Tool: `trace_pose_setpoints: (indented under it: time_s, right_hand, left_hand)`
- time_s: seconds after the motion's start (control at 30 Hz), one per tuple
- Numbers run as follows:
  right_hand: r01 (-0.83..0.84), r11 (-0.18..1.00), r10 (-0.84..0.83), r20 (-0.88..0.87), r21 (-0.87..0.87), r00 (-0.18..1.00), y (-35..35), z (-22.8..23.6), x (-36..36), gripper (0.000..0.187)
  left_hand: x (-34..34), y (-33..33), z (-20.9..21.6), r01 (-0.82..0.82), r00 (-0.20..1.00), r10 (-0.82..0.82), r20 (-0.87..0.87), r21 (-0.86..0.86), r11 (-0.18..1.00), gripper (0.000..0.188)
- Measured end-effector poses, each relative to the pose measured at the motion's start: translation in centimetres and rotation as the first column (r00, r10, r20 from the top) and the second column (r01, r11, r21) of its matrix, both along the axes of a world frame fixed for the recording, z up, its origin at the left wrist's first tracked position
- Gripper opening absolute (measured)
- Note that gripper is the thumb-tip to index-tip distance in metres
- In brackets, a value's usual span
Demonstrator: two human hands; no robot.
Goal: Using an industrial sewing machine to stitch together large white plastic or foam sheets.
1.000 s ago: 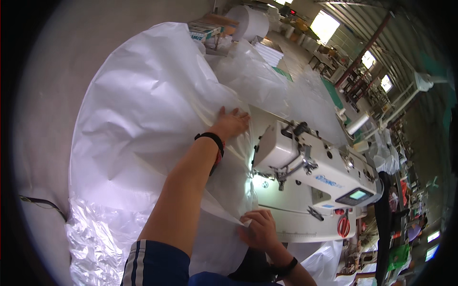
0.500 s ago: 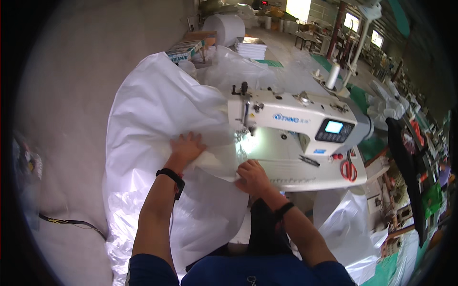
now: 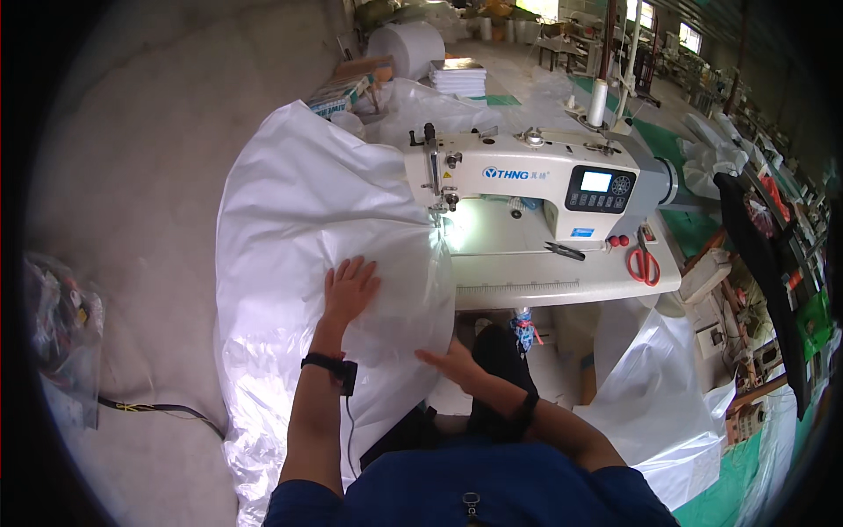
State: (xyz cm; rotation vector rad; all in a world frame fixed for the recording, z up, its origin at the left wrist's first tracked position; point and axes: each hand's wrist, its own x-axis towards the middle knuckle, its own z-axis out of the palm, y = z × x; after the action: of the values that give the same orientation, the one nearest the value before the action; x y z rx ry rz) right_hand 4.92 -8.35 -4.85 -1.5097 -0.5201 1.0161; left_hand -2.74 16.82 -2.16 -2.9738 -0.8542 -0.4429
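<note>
A large sheet of white, glossy plastic-like material (image 3: 290,246) drapes from the sewing machine (image 3: 544,180) down toward my lap. Its upper right part runs under the needle area, where a lamp glows. My left hand (image 3: 350,292) lies flat on the sheet, fingers spread, left of the needle. Lower down, my right hand (image 3: 454,364) is at the sheet's right edge, thumb over the top; its other fingers are mostly hidden beneath. Black straps circle both wrists, and the left one carries a small device with a cable.
On the machine bed (image 3: 518,285) lie black thread snips (image 3: 565,252) and red-handled scissors (image 3: 644,266). A white thread cone (image 3: 597,104) stands behind the machine head. A big white roll (image 3: 407,50) and a stack of white sheets (image 3: 458,81) are farther back. More white material (image 3: 650,378) hangs at right.
My right hand has moved from the bed's front edge down toward me, along the sheet's edge. My left hand stays spread on the sheet. The material near the needle lies smoother.
</note>
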Motion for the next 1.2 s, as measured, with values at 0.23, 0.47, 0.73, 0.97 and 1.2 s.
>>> trace_pose_setpoints:
  time_s: [0.23,0.47,0.73,0.97,1.2]
  right_hand:
    - [-0.297,0.873,0.478,-0.559,0.387,0.678,-1.0,-0.3,-0.3,0.039]
    - [-0.816,0.56,0.824,-0.192,0.142,0.533,-5.5,-0.2,1.6,0.036]
    - [-0.006,0.99,0.032,-0.181,0.143,0.983,-0.3,0.0,3.9,0.033]
    - [0.063,0.984,-0.084,0.123,0.165,0.989,0.3,-0.5,2.9,0.019]
    - [0.043,0.996,-0.03,-0.162,0.082,0.986,-0.2,0.3,4.3,0.021]
  left_hand:
    - [1.4,4.3,0.9,0.121,0.982,-0.109,-0.157,0.069,0.99,0.044]
    - [2.7,5.9,2.2,0.164,0.948,-0.164,-0.273,-0.024,0.986,0.045]
    - [1.1,-9.7,7.4,0.192,0.956,-0.159,0.246,-0.115,0.975,0.02]
    - [-0.3,-15.6,2.5,0.095,0.994,-0.102,-0.026,-0.215,0.972,0.022]
    - [1.4,-16.1,2.9,0.271,0.956,-0.136,0.259,-0.609,0.745,0.017]
